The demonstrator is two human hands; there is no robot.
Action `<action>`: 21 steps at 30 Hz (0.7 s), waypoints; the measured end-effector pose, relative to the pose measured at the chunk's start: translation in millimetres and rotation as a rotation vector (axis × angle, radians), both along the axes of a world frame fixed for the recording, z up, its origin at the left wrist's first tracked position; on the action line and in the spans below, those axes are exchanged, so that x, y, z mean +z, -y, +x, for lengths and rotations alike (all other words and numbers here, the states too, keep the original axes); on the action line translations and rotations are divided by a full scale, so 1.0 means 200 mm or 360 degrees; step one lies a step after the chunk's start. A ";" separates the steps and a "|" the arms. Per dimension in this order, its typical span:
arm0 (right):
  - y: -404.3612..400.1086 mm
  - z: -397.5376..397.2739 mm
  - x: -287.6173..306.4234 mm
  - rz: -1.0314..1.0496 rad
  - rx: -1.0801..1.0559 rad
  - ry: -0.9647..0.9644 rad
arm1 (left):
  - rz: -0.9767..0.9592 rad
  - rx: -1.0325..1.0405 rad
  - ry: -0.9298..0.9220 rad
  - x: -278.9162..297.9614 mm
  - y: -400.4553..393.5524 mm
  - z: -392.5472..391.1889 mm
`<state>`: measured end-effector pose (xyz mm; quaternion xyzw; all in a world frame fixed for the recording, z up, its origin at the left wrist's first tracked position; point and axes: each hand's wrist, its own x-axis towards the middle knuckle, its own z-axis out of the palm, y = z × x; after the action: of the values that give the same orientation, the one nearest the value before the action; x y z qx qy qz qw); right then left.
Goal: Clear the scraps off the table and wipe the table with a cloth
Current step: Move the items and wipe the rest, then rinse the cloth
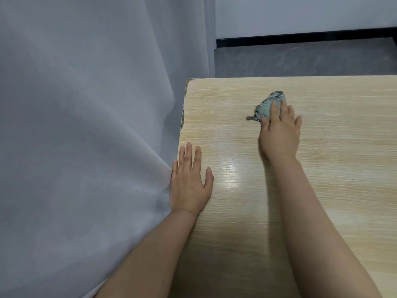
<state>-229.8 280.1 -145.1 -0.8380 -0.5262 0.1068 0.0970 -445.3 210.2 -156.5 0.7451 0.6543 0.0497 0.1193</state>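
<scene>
A small bunched cloth (266,107), pale blue-green with a black-and-white checked edge, lies on the light wooden table (343,130) towards its far left part. My right hand (280,131) lies flat on the cloth, fingers straight and pressing it onto the tabletop. My left hand (190,181) rests palm down with fingers spread at the table's left edge, holding nothing. No scraps show on the visible tabletop.
A grey curtain (86,125) hangs against the table's left edge and touches my left hand. Beyond the far edge lie a dark grey floor (300,59) and a white wall with a black skirting board. The table's left rim looks chipped.
</scene>
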 end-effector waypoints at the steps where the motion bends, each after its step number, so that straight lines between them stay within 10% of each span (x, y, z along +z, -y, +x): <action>1: -0.01 -0.03 -0.01 -0.0003 -0.0092 0.0015 | 0.0003 0.0001 -0.0007 0.00 0.00 0.00; 9: -0.03 -0.33 0.01 0.0029 0.0798 -0.0046 | 0.0011 -0.0012 -0.0026 0.00 0.00 0.00; 17: 0.13 0.17 0.00 0.0088 -0.0309 0.0043 | 0.0021 -0.0001 -0.0018 0.00 0.00 0.00; 21: 0.04 -0.09 -0.01 0.0053 -0.0059 0.0035 | 0.0036 -0.0008 -0.0023 -0.01 0.00 0.00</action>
<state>-248.6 272.2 -146.8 -0.8470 -0.5134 0.0868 0.1070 -444.8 210.2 -157.6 0.7484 0.6527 0.0515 0.1063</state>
